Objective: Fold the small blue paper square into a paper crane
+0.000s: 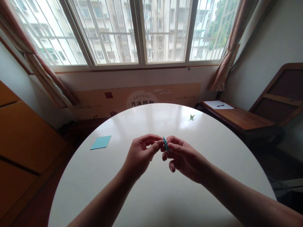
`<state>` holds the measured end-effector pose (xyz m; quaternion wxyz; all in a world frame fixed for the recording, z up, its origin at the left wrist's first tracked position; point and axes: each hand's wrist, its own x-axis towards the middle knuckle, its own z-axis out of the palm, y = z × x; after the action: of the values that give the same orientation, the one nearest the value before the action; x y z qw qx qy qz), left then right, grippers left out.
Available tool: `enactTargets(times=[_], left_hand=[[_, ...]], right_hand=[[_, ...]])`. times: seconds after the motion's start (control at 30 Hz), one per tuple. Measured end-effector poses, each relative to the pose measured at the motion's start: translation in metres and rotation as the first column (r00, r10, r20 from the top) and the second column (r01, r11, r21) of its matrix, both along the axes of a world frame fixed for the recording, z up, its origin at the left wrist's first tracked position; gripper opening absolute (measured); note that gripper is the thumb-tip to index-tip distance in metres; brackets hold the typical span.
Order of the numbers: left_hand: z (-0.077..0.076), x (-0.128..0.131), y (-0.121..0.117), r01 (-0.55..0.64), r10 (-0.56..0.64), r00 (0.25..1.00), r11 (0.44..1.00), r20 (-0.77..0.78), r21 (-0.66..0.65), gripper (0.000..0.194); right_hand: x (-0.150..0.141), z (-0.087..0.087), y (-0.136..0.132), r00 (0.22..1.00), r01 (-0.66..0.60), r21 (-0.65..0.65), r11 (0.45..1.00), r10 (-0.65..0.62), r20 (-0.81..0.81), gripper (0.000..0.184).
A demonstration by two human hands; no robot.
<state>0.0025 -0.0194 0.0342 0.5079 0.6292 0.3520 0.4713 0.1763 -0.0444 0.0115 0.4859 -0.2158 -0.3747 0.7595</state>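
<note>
Over the middle of a round white table (151,195), my left hand (139,154) and my right hand (183,157) meet fingertip to fingertip. Both pinch a small folded piece of teal paper (165,144) held edge-on between them, most of it hidden by the fingers. A flat light-blue paper square (101,142) lies on the table to the left of my hands. A tiny green folded paper figure (192,117) stands on the table's far right part.
A wooden side table (239,118) at the right carries a white sheet (219,105) with a pen on it. A wooden chair or frame (281,91) leans behind it. Printed cardboard (142,99) stands under the barred window, and wooden panels (26,138) are at the left.
</note>
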Motion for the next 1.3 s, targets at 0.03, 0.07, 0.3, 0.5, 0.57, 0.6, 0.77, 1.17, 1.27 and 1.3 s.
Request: enactTargets(times=[0.03,0.07,0.3,0.5,0.57,0.6,0.77,1.17,1.27,1.3], left_hand=[[0.0,-0.001,-0.001,-0.013,0.013,1.0,0.999,-0.016,0.031,0.022],[0.0,-0.001,-0.001,-0.036,0.038,0.999,0.997,-0.03,0.065,0.023],[0.0,0.004,-0.009,-0.127,0.152,0.983,0.969,-0.106,0.211,0.02],[-0.001,0.006,-0.01,-0.111,0.127,0.985,0.985,-0.119,0.135,0.019],[-0.001,0.005,-0.008,-0.096,0.104,0.99,0.991,-0.093,0.09,0.019],[-0.001,0.004,-0.007,-0.089,0.094,0.993,0.994,-0.076,0.066,0.019],[-0.003,0.001,-0.001,-0.078,0.078,0.997,0.997,-0.029,-0.01,0.021],[0.003,0.002,-0.001,-0.062,0.054,0.992,0.996,-0.114,-0.067,0.027],[0.004,-0.001,-0.001,-0.052,0.047,0.983,0.998,-0.179,-0.02,0.026],[0.004,-0.001,-0.001,-0.04,0.04,0.978,0.999,-0.205,0.004,0.026]], right_hand=[[0.0,0.0,0.0,1.0,0.014,0.007,1.0,-0.014,0.01,0.024],[-0.001,0.001,0.0,0.999,0.039,0.015,0.999,-0.04,0.023,0.026],[-0.001,0.001,0.003,0.881,0.437,0.166,0.884,-0.458,0.12,0.03],[-0.001,-0.004,0.003,0.843,0.459,0.288,0.841,-0.514,0.158,0.026],[-0.001,-0.004,0.003,0.859,0.406,0.293,0.865,-0.471,0.2,0.03],[-0.001,-0.004,0.003,0.866,0.373,0.294,0.88,-0.444,0.232,0.032],[0.0,-0.005,0.005,0.83,0.246,0.344,0.906,-0.38,0.407,0.032],[0.0,-0.008,0.004,0.753,0.257,0.442,0.859,-0.465,0.466,0.034],[0.001,-0.009,0.006,0.762,0.261,0.438,0.861,-0.462,0.454,0.033],[0.001,-0.009,0.007,0.765,0.267,0.437,0.859,-0.465,0.446,0.032]])
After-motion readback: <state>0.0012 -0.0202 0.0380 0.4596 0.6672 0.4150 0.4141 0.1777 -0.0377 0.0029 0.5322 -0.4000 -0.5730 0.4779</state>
